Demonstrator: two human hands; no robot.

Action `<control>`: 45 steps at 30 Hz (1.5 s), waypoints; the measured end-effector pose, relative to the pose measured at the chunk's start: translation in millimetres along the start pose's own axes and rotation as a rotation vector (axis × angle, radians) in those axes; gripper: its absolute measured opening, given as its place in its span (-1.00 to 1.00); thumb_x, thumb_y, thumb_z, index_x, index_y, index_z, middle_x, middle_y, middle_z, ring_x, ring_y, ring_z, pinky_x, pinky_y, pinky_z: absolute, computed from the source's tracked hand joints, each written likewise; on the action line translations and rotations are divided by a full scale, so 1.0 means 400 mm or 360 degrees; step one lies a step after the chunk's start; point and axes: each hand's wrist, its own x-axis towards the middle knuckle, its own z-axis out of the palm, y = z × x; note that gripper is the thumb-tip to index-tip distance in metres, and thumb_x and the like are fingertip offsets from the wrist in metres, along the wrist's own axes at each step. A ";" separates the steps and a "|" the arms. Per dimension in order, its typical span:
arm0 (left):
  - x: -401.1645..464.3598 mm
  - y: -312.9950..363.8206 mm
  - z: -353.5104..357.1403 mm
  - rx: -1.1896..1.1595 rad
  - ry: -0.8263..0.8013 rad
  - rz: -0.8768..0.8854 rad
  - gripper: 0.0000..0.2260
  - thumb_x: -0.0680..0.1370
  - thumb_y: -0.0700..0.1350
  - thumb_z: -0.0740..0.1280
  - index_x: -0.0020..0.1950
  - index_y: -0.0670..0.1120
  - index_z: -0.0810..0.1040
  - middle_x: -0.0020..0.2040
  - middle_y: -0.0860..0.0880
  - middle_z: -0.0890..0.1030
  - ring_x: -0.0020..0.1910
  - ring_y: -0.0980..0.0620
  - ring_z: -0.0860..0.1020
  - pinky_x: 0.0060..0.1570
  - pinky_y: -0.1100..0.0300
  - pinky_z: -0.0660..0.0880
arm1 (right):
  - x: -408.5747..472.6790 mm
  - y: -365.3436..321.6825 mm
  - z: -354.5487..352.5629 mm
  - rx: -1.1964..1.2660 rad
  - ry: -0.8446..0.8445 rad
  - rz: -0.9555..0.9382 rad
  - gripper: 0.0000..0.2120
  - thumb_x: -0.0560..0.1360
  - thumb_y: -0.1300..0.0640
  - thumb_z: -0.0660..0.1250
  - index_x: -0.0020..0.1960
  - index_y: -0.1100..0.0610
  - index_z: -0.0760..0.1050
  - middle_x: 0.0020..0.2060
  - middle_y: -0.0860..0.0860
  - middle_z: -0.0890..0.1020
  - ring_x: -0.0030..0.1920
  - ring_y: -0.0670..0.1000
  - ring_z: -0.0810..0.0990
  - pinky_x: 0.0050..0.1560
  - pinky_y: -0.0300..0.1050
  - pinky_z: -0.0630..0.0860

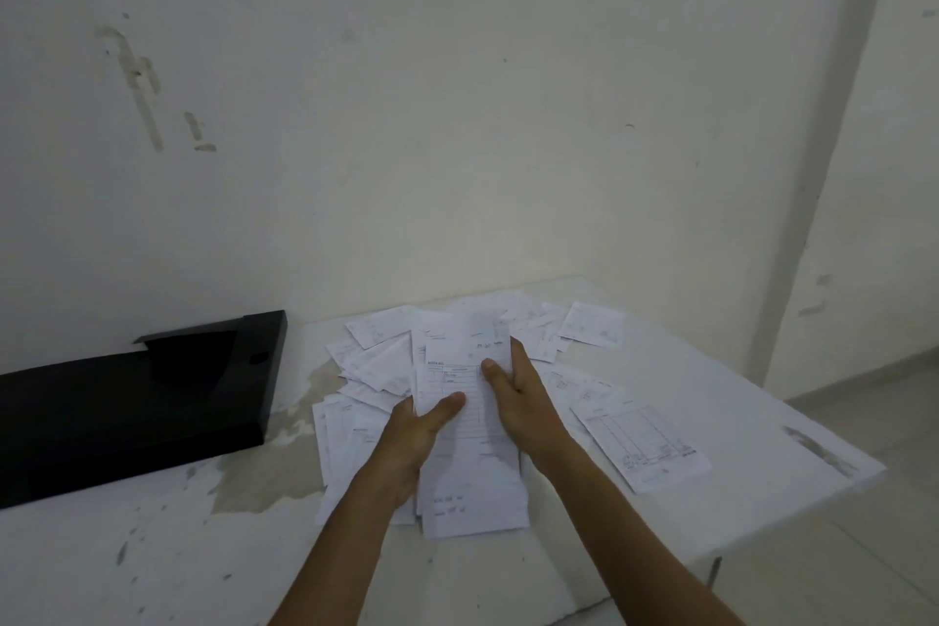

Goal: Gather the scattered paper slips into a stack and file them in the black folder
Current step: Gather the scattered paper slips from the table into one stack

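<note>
I hold a stack of white printed paper slips (pixel 470 381) upright above the table, one hand on each side. My left hand (pixel 416 432) grips its left edge with the thumb across the front. My right hand (pixel 518 397) clasps its right edge, thumb on the front. Several loose slips (pixel 378 361) lie scattered beneath and around the stack, and one large slip (pixel 640 442) lies apart to the right. The black folder (pixel 127 402) lies flat at the table's left, a little left of the slips.
The white table (pixel 711 371) is scuffed, with its right corner near the frame's right side and a metal leg (pixel 714 574) below. A stained white wall (pixel 457 117) stands directly behind. Tiled floor (pixel 864 524) shows to the right.
</note>
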 end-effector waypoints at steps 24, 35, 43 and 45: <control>-0.010 -0.027 -0.050 0.0070 0.0215 -0.0018 -0.65 0.53 -0.03 0.45 0.29 -0.08 0.59 0.15 -0.10 0.70 0.11 -0.15 0.67 0.21 -0.16 0.56 | -0.050 0.115 -0.338 -0.1407 0.0559 0.0739 -0.62 0.54 -0.22 0.31 0.19 0.02 0.44 0.08 0.03 0.67 0.14 0.12 0.61 0.26 0.03 0.28; 0.018 0.001 -0.092 0.0156 0.0267 0.0093 -0.61 0.54 -0.03 0.44 0.34 -0.09 0.56 0.20 -0.09 0.67 0.16 -0.15 0.64 0.27 -0.16 0.52 | 0.048 0.150 -0.299 -0.1588 0.0373 0.0627 -0.15 0.35 -0.50 0.30 0.47 -0.03 0.36 0.43 0.07 0.40 0.40 0.20 0.38 0.37 0.12 0.29; 0.024 -0.023 -0.118 0.0130 0.0298 0.0012 -0.65 0.53 0.00 0.45 0.29 -0.06 0.59 0.15 -0.09 0.70 0.11 -0.16 0.66 0.21 -0.19 0.55 | 0.092 0.187 -0.241 -0.1744 -0.0012 0.0366 -0.10 0.33 -0.54 0.27 0.54 -0.12 0.24 0.47 -0.03 0.40 0.46 0.10 0.35 0.45 0.11 0.18; 0.025 -0.028 -0.126 0.0115 0.0305 0.0001 -0.65 0.52 0.00 0.45 0.28 -0.05 0.59 0.15 -0.09 0.70 0.09 -0.16 0.67 0.20 -0.19 0.56 | 0.115 0.186 -0.229 -0.1675 -0.0131 0.0335 -0.07 0.32 -0.52 0.30 0.57 -0.13 0.19 0.51 -0.04 0.37 0.49 0.09 0.32 0.47 0.10 0.16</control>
